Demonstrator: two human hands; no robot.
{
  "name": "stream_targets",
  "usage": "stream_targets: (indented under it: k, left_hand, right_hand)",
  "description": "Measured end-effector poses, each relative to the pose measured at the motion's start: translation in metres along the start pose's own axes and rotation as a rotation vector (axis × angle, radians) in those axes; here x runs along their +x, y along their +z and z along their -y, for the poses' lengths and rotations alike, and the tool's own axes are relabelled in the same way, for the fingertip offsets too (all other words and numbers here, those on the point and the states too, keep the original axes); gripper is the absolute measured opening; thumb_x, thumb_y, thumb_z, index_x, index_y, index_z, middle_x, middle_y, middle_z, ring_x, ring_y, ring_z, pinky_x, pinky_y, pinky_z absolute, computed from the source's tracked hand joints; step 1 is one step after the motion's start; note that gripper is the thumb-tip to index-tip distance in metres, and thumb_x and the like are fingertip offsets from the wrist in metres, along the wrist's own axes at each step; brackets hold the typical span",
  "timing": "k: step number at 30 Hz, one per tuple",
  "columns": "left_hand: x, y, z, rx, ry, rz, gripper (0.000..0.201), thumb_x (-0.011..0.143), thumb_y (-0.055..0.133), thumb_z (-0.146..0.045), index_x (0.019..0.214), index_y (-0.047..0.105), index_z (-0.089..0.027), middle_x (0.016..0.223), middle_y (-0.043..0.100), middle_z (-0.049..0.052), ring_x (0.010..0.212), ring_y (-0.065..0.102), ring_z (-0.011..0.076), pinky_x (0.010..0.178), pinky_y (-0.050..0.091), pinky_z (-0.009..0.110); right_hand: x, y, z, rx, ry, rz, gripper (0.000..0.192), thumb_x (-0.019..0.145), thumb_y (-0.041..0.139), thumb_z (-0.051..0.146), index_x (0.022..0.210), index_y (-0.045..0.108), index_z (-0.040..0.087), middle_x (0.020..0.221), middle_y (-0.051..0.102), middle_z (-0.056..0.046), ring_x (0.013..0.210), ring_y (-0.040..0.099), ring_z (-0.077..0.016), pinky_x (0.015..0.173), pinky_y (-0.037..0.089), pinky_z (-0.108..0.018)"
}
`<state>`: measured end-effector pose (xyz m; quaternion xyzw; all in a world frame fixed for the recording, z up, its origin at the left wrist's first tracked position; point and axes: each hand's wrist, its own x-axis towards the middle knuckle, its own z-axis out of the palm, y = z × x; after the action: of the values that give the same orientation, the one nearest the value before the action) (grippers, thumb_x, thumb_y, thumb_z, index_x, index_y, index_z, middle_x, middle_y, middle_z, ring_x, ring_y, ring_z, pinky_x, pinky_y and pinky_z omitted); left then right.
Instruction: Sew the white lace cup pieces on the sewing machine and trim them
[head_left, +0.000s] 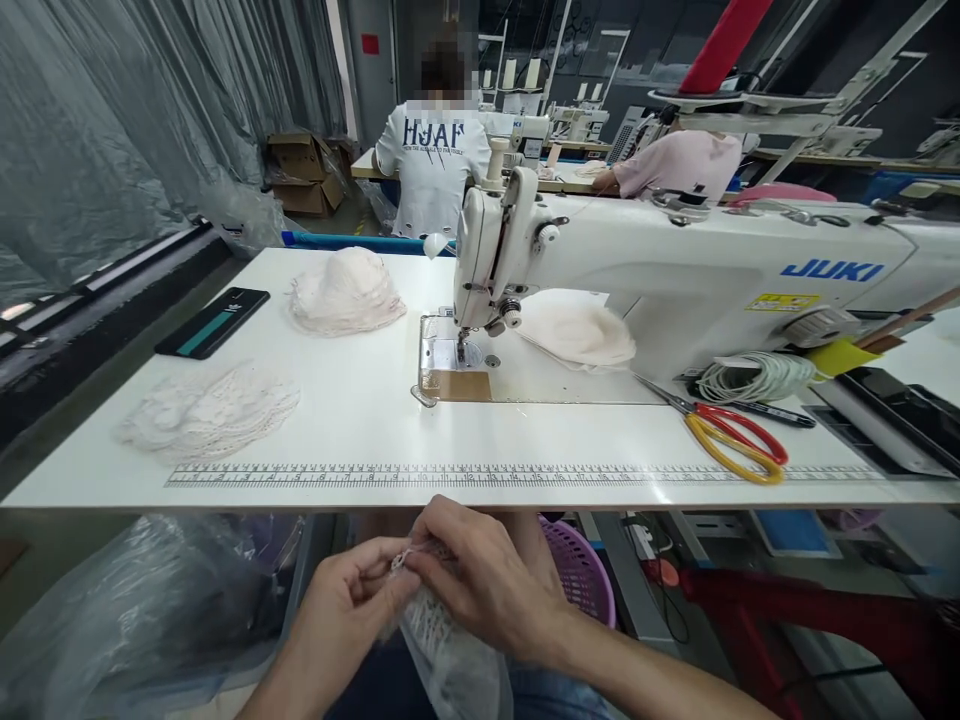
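Both bare hands are at work below the front edge of a white, flat-topped desk (360, 425), over the lap. The item in hand is a sheer, whitish lace fabric piece (454, 650); its openwork edge is at the fingertips and the remainder hangs downward beneath the right hand (484, 575). The fingers of the left hand (345, 605) are pinched together on the gathered edge; those of the right are bent and closed on the same edge immediately beside them. The exact contact of the right fingertips is partly hidden by the hand itself. On the desk, a flat pile of white, scallop-edged lace pieces (214, 410) lies at left, with a domed stack of pale cream fabric pieces (349, 290) behind it. A white JUKI sewing machine (675, 255) stands beyond, and red-and-yellow-handled metal scissors (739, 445) lie to the right. In this inspector's judgement, the step in hand is manual arrangement of the lace edge, away from the needle. The next move would call for a light, steady pinch from both hands, keeping the edge even without stretching the thin material.
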<state>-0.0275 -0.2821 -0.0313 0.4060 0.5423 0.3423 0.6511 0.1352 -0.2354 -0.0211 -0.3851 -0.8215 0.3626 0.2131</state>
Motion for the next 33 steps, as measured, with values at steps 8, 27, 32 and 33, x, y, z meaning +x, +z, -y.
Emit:
stream_targets:
  k: [8, 27, 32, 33]
  left_hand:
    - [-0.021, -0.034, -0.022, 0.049, -0.047, 0.004, 0.037, 0.075, 0.068, -0.042, 0.099, 0.071, -0.015, 0.083, 0.072, 0.006, 0.079, 0.062, 0.018, 0.069, 0.046, 0.022]
    - [-0.033, -0.034, 0.009, 0.077, -0.343, 0.258, 0.031, 0.075, 0.069, -0.037, 0.097, 0.071, -0.015, 0.08, 0.07, 0.005, 0.068, 0.058, 0.0131, 0.063, 0.043, 0.02]
    - [-0.03, -0.035, 0.011, 0.151, -0.353, 0.29, 0.03, 0.076, 0.068, -0.039, 0.095, 0.072, -0.015, 0.074, 0.069, 0.005, 0.063, 0.056, 0.0116, 0.058, 0.04, 0.018]
    - [-0.03, -0.035, 0.011, 0.161, -0.353, 0.287, 0.03, 0.076, 0.068, -0.039, 0.095, 0.072, -0.016, 0.075, 0.069, 0.005, 0.063, 0.056, 0.0117, 0.058, 0.04, 0.017]
  right_hand:
    - [0.014, 0.004, 0.014, 0.221, -0.108, 0.091, 0.007, 0.083, 0.058, 0.022, 0.087, 0.053, 0.019, 0.073, 0.054, 0.003, 0.065, 0.048, -0.0107, 0.06, 0.035, -0.021]
    - [-0.036, 0.005, -0.025, 0.259, -0.059, 0.394, 0.016, 0.084, 0.062, 0.033, 0.079, 0.059, 0.018, 0.073, 0.056, 0.002, 0.07, 0.052, -0.0115, 0.067, 0.035, -0.022]
    - [-0.033, 0.011, -0.027, 0.377, -0.171, 0.328, 0.063, 0.064, 0.076, 0.044, 0.117, 0.048, 0.023, 0.115, 0.054, -0.005, 0.102, 0.049, -0.0197, 0.087, 0.034, -0.03]
    - [-0.033, 0.014, -0.027, 0.386, -0.188, 0.351, 0.069, 0.061, 0.078, 0.041, 0.12, 0.046, 0.024, 0.114, 0.055, -0.004, 0.1, 0.05, -0.0193, 0.088, 0.034, -0.031]
